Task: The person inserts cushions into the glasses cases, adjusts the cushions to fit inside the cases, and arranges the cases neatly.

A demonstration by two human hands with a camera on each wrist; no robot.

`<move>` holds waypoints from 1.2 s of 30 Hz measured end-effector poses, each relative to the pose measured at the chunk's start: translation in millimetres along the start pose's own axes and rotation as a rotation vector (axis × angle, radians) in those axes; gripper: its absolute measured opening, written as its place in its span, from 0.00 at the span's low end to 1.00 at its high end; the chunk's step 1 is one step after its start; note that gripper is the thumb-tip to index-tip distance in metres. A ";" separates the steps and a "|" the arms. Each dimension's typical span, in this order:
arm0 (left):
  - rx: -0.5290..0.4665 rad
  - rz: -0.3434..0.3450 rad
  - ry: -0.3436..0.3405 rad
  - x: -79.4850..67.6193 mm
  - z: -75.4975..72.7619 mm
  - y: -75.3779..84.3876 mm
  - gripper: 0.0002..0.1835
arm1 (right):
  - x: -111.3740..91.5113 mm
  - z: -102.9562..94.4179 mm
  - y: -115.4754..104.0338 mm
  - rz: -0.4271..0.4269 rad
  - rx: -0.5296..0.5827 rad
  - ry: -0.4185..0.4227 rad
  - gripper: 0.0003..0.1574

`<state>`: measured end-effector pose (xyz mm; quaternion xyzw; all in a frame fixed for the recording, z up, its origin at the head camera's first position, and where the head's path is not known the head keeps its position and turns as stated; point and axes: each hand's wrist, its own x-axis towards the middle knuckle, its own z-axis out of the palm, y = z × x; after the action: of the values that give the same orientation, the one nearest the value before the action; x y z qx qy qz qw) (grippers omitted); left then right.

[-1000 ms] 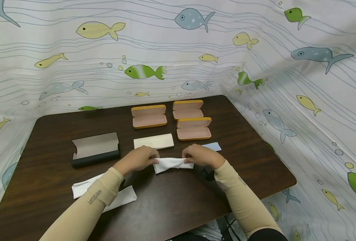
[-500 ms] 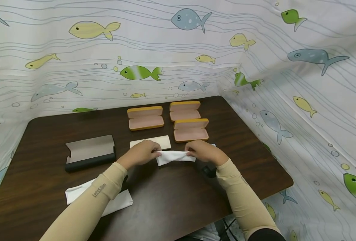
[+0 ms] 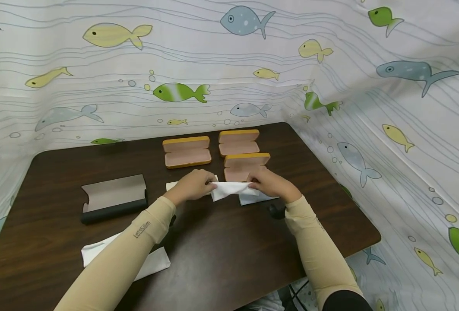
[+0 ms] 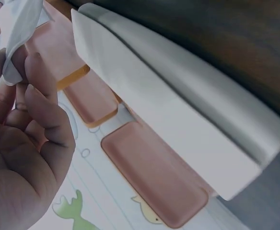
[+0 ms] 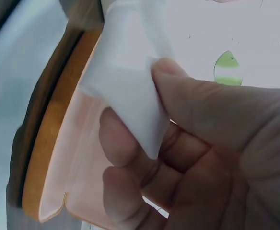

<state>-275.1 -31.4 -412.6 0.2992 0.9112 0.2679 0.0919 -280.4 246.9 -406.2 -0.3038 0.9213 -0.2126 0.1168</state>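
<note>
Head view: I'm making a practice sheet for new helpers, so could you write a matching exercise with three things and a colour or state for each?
Things
1. Yellow cases
2. Held cloth
3. Dark case

Colours or states
A. Open, grey inside
B. Open, pink inside
C. White, pinched by the left hand and the right hand

Right pairs: 1-B, 2-C, 3-A

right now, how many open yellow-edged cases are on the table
3 in the head view: the left case, the back right case, and the front right case, partly covered by the right hand. I see no others, though the arms hide some areas.
</note>
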 end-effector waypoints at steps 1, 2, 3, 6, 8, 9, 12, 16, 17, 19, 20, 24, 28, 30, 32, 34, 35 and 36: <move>0.001 -0.002 0.002 3.2 -0.4 0.8 0.09 | 1.0 -1.4 2.7 0.010 0.001 0.004 0.07; 0.002 -0.010 -0.001 6.2 -0.7 1.5 0.09 | 2.0 -2.7 5.0 0.026 0.001 0.005 0.06; 0.005 -0.014 0.000 9.2 -1.2 2.0 0.09 | 2.5 -4.0 7.1 0.049 -0.004 0.000 0.06; -0.002 -0.033 -0.004 17.9 -1.5 2.3 0.11 | 4.0 -6.8 13.6 0.109 -0.015 -0.014 0.04; -0.010 -0.040 -0.003 23.6 -0.8 1.5 0.11 | 5.0 -8.7 17.9 0.130 -0.018 -0.020 0.05; -0.011 -0.042 -0.001 26.0 -0.6 1.0 0.11 | 5.5 -9.1 20.3 0.137 -0.018 -0.022 0.05; -0.013 -0.051 0.001 33.0 1.5 -1.1 0.11 | 8.0 -9.7 28.2 0.145 -0.017 -0.023 0.07; -0.023 -0.074 -0.004 42.4 5.0 -2.8 0.11 | 10.8 -10.3 38.5 0.168 -0.044 -0.017 0.07; -0.026 -0.083 -0.006 45.2 6.1 -3.0 0.11 | 11.4 -10.9 40.7 0.172 -0.053 -0.013 0.07; -0.030 -0.099 -0.008 51.0 7.8 -2.9 0.12 | 12.4 -12.0 44.4 0.187 -0.063 -0.006 0.08; -0.029 -0.105 -0.006 53.9 8.6 -2.7 0.12 | 12.9 -12.6 46.0 0.192 -0.068 -0.003 0.08; -0.013 -0.122 0.007 64.4 12.0 -2.6 0.11 | 14.9 -13.5 51.8 0.227 -0.083 0.000 0.09; 0.002 -0.139 0.035 73.1 15.7 -2.5 0.11 | 16.9 -12.1 57.7 0.264 -0.105 0.007 0.10; 0.019 -0.146 0.062 77.0 17.8 -2.3 0.10 | 17.5 -11.2 60.3 0.275 -0.112 0.019 0.10; 0.050 -0.146 0.094 80.9 20.8 -2.4 0.09 | 18.2 -10.2 62.5 0.284 -0.123 0.035 0.10; 0.081 -0.143 0.131 84.3 23.9 -1.8 0.08 | 18.7 -9.3 63.2 0.283 -0.145 0.061 0.10; 0.100 -0.137 0.151 85.7 25.6 -1.5 0.08 | 18.9 -9.0 63.5 0.288 -0.157 0.073 0.10; 0.119 -0.133 0.167 87.2 27.5 -1.5 0.06 | 19.5 -8.4 63.9 0.293 -0.171 0.085 0.11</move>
<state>-337.0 31.3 -437.1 0.2198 0.9477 0.2308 0.0151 -331.2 284.0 -430.0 -0.1659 0.9746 -0.1268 0.0811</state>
